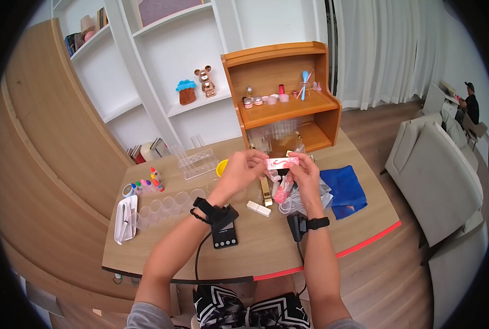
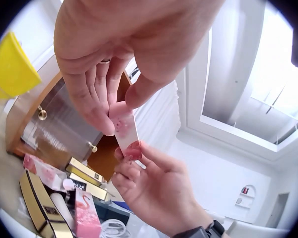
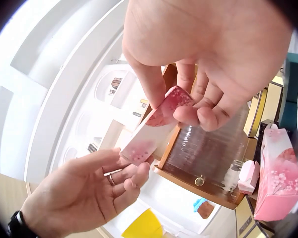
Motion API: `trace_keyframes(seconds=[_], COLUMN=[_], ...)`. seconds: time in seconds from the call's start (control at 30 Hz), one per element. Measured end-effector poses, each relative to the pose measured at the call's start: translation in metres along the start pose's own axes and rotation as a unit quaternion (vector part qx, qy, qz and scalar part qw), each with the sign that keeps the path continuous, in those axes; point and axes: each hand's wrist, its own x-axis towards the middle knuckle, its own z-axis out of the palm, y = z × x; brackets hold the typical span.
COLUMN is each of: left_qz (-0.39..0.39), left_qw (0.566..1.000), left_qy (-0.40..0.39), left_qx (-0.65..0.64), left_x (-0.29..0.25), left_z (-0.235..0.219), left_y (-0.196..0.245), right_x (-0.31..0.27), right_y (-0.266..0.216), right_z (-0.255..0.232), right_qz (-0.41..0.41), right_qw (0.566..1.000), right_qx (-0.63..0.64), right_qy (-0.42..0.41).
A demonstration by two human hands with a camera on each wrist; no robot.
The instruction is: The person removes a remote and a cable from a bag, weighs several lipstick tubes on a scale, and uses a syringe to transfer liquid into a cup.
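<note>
Both hands hold a slim pink-and-white carton with a flamingo print, raised above the table. My left hand pinches one end between thumb and fingers. The other end is pinched by my right hand, its thumb and fingertips showing at the carton's pink edge in the right wrist view. Below the hands lies a pile of packages: a gold box, a second pink flamingo carton, and a white cable. A small white block-like item lies just in front of the pile.
A wooden cabinet with small jars stands at the back. On the left are clear cups, a tube rack, small coloured bottles and a white tray. A black scale lies in front, a blue cloth at right.
</note>
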Motion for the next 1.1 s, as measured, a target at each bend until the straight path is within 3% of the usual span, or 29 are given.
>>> trace_keyframes(seconds=[0.03, 0.37, 0.67, 0.77, 0.87, 0.93, 0.97, 1.03, 1.1], left_qz=[-0.010, -0.044, -0.086, -0.131, -0.159, -0.193, -0.193, -0.210, -0.209], left_qw=[0.997, 0.986, 0.965, 0.948, 0.923, 0.868, 0.868, 0.816, 0.810], left_qy=[-0.023, -0.031, 0.003, 0.009, -0.020, -0.028, -0.028, -0.059, -0.061], left_qx=[-0.067, -0.155, -0.248, -0.290, -0.351, -0.457, -0.457, -0.535, -0.545], left_x=[-0.003, -0.009, -0.010, -0.013, -0.017, -0.020, -0.021, -0.020, -0.019], left_z=[0.003, 0.024, 0.048, 0.055, 0.061, 0.065, 0.066, 0.067, 0.071], left_y=[-0.002, -0.017, -0.026, -0.025, -0.021, -0.017, -0.019, -0.027, -0.035], right_x=[0.000, -0.003, -0.004, -0.004, -0.005, -0.006, -0.006, -0.008, -0.015], right_y=[-0.003, -0.012, -0.014, -0.016, -0.017, -0.018, -0.019, -0.022, -0.034], right_z=[0.000, 0.001, 0.002, 0.001, -0.001, 0.004, 0.003, 0.006, 0.010], right_qz=[0.004, -0.047, -0.059, -0.059, -0.076, -0.112, -0.112, -0.270, -0.278], right_qw=[1.000, 0.998, 0.997, 0.995, 0.993, 0.986, 0.986, 0.932, 0.915], right_qx=[0.011, -0.001, -0.016, -0.012, -0.019, -0.064, -0.063, -0.236, -0.291], right_qy=[0.011, 0.027, 0.038, 0.074, 0.084, 0.103, 0.103, 0.061, 0.036])
